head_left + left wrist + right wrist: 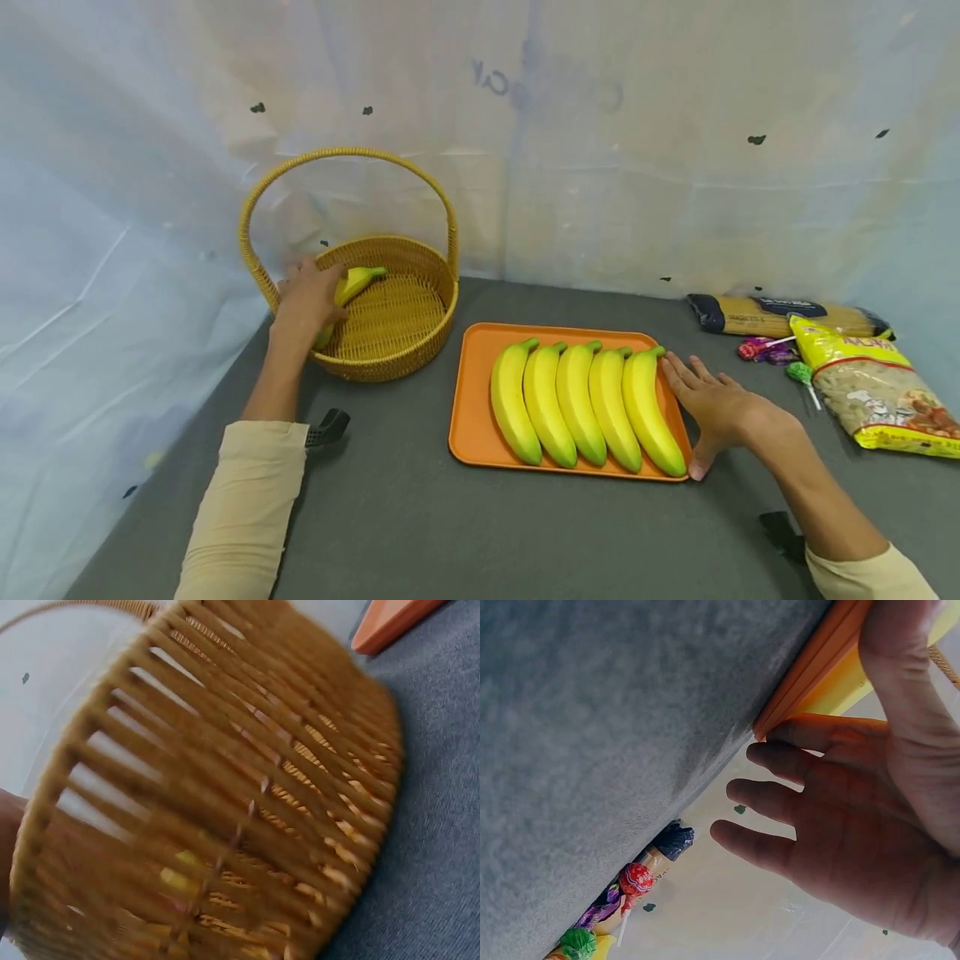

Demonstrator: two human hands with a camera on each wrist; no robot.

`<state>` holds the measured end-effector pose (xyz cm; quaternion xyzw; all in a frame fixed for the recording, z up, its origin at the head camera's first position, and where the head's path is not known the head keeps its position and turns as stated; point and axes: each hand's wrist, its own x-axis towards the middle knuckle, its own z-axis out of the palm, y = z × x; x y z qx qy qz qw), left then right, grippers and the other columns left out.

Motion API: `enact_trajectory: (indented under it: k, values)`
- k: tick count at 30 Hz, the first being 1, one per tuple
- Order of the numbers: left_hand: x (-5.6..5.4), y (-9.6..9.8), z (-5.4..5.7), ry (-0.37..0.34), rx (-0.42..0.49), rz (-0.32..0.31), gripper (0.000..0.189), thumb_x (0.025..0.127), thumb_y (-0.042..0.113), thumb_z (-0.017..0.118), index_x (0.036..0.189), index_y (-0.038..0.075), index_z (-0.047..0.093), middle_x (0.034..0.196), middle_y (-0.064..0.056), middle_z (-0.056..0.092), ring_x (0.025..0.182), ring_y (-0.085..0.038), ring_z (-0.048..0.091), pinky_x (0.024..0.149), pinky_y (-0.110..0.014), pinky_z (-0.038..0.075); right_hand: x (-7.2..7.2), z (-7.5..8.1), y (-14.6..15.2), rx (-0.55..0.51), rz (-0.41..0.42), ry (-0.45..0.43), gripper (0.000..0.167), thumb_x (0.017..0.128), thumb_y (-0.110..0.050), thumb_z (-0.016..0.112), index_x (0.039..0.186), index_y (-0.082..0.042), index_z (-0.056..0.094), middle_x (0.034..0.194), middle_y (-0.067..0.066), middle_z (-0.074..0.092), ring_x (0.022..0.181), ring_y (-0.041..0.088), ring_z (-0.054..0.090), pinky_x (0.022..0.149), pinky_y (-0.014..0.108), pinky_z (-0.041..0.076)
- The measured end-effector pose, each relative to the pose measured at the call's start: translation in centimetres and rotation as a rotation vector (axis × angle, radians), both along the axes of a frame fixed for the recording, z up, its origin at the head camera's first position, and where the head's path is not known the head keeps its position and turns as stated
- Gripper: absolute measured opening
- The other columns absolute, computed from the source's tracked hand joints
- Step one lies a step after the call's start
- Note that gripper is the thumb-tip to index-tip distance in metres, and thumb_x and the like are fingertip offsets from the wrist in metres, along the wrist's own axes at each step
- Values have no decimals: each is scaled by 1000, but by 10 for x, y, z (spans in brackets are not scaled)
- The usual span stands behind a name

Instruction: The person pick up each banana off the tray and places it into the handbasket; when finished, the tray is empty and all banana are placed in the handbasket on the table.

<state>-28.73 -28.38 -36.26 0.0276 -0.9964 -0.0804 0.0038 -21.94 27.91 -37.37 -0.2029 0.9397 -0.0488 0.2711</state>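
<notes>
My left hand (307, 302) grips a yellow banana (352, 286) over the left rim of a woven basket (420, 325) with a tall arched handle. In the left wrist view the basket wall (247, 787) fills the frame, blurred, with a bit of yellow showing through the weave. Several bananas (585, 400) lie side by side on an orange tray (468, 400). My right hand (716, 404) rests flat with fingers spread against the tray's right edge (810, 667); the right wrist view shows the straight fingers (780, 802) holding nothing.
A spaghetti packet (780, 315), wrapped lollipops (765, 348) and a yellow snack bag (877, 387) lie at the right on the grey table. White sheeting walls close the back and left. Lollipops (630, 881) also show in the right wrist view.
</notes>
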Motion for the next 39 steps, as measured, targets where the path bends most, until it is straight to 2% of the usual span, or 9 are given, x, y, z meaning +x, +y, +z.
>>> enact_trajectory:
  k: [3,5,11,16,19,23,28,32,39]
  values:
    - [-3,7,0,-10,-6,-50,70,90,18,84,149,10,49,158,-38,23,141,-67,27,106,-79,34,-1,0,1,12,-1,4,164,49,-51,99,165,7,-2,171,33,-7,156,60,-4,120,80,5]
    - [-5,12,-1,-15,-17,-60,71,90,19,85,150,12,48,159,-37,22,138,-66,29,106,-79,35,-2,0,1,15,-1,3,165,49,-51,99,165,7,-2,171,33,-7,156,60,-3,120,80,5]
    - [-4,16,-6,-34,-58,-28,75,91,19,83,153,13,41,156,-38,21,137,-66,29,106,-78,33,-1,0,-2,11,3,-6,165,48,-53,98,164,7,-2,171,33,-7,156,61,-4,120,80,5]
    - [-2,17,-4,-72,-65,-26,85,90,20,85,156,10,34,160,-39,15,141,-66,25,110,-78,29,-1,0,-2,11,-4,-22,164,48,-52,99,164,8,-1,171,34,-8,155,61,-5,120,80,4]
    - [0,18,-1,-92,-69,-17,90,88,20,86,158,5,31,162,-39,12,145,-65,21,116,-78,23,-2,1,-2,13,-4,-24,164,49,-51,99,164,8,-1,171,34,-8,155,61,-4,120,80,4]
    - [2,21,2,-103,-65,-6,91,87,17,87,158,2,33,163,-40,9,152,-63,10,123,-78,9,-2,1,-2,14,3,-21,164,49,-51,99,164,9,-2,170,35,-7,155,61,-3,120,80,5]
    - [6,26,4,-124,-74,-2,94,86,17,88,160,3,33,166,-39,3,156,-61,-2,124,-77,1,-2,0,-1,3,5,-26,163,50,-50,99,164,10,-1,170,36,-7,155,62,-3,119,80,6]
    - [8,28,8,-118,-78,-5,95,85,20,89,160,4,33,168,-37,1,156,-61,-3,124,-78,0,-2,1,0,12,7,-29,163,50,-51,99,164,9,-1,170,37,-5,155,62,-2,119,80,8]
    - [8,28,15,-72,-101,-13,90,87,23,87,158,4,36,168,-37,8,155,-62,5,120,-82,7,-3,0,-1,16,12,-19,163,49,-51,99,164,9,-1,169,37,-4,154,62,-1,119,80,10]
